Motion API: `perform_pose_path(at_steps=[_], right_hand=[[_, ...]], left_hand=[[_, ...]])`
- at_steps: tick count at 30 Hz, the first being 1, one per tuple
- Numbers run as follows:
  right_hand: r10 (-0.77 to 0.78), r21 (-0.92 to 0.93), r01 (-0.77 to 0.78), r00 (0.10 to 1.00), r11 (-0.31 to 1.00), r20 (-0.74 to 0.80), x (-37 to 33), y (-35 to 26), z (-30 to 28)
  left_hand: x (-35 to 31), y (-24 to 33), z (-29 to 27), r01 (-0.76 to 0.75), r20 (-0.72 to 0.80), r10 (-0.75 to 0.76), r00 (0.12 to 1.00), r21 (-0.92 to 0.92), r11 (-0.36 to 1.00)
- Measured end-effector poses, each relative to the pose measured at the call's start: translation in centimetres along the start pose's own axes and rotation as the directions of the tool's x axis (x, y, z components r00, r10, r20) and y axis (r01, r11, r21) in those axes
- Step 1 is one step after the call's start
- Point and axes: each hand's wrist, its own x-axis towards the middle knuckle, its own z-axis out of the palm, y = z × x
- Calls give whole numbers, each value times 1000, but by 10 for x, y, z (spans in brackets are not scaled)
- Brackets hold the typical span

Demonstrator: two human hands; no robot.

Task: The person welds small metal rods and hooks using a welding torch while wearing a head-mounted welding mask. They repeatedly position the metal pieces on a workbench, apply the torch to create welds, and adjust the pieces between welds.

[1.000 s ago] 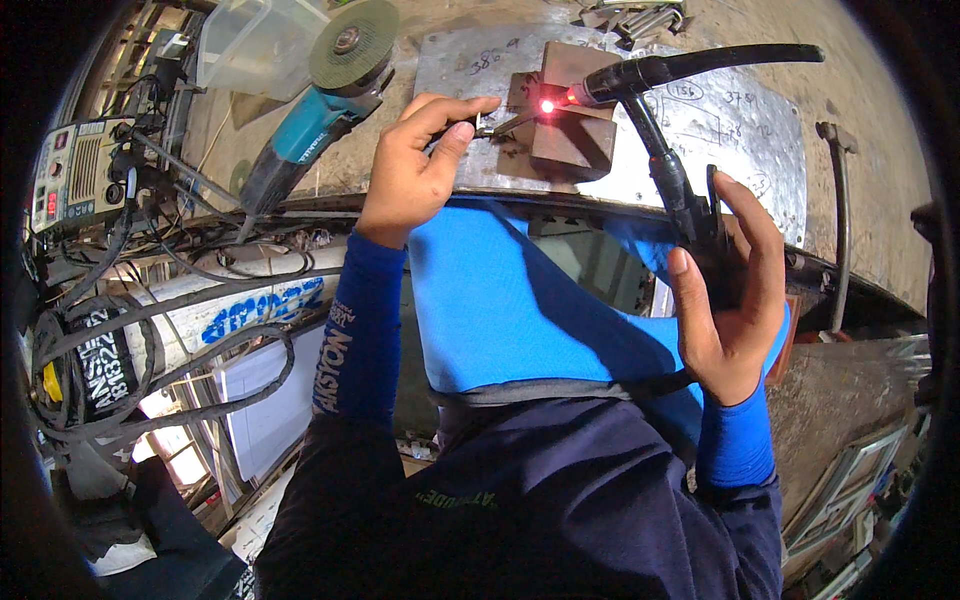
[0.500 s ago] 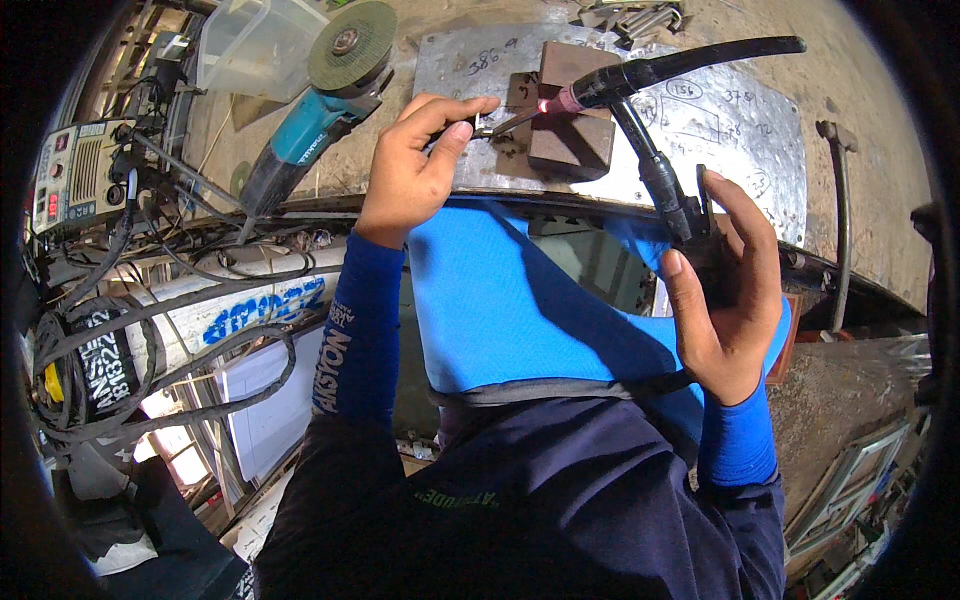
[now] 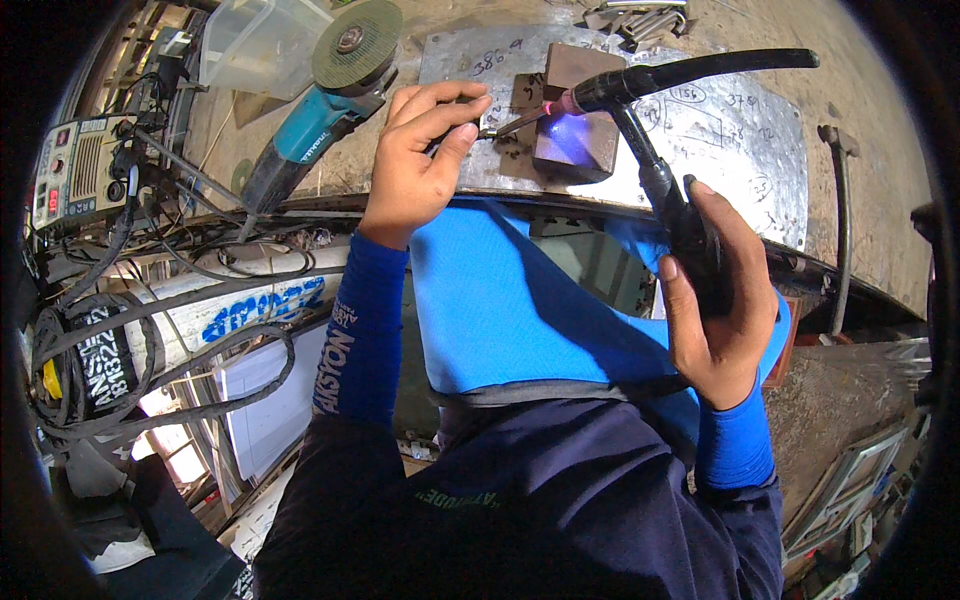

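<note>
My right hand [image 3: 725,320] is wrapped round the black handle of a welding torch [image 3: 650,165], thumb on the near side. The torch's pinkish nozzle [image 3: 566,104] points left above two brown metal blocks [image 3: 595,150], and a violet glow lights the nearer block. My left hand [image 3: 425,160] pinches a slim dark metal rod [image 3: 520,124] between thumb and fingers; its far end reaches the nozzle tip. Whether the rod touches the nozzle or a block I cannot tell. The blocks rest on a grey metal plate [image 3: 460,60] with handwritten marks.
A teal angle grinder [image 3: 305,130] lies left of the plate, by a clear plastic box [image 3: 245,45]. A hammer [image 3: 840,220] is at the right; metal offcuts [image 3: 640,22] sit at the back. A welding machine [image 3: 75,170] and cables stand far left. Blue cloth [image 3: 500,300] covers my front.
A violet glow has appeared on the nearer block where a reddish tip glowed before. My right hand has shifted slightly left and closed further round the torch handle. The left hand barely moved.
</note>
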Motion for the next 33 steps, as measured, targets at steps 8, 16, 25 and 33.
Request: perform_pose_path(at_steps=[8,16,25,33], right_hand=[[72,70,-71,997,995,-13,-5,-1,-1],[62,83,-58,997,995,-43,-3,1,1],[57,87,-55,998,995,-31,-1,-1,2],[41,31,-40,999,999,-17,-4,-5,-1]], left_hand=[[-3,5,1,31,-47,-32,998,-26,999],[-3,7,-1,-16,-87,23,996,79,997],[-5,3,1,5,-65,-5,998,-2,1000],[-9,9,1,16,-64,-15,998,11,1000]])
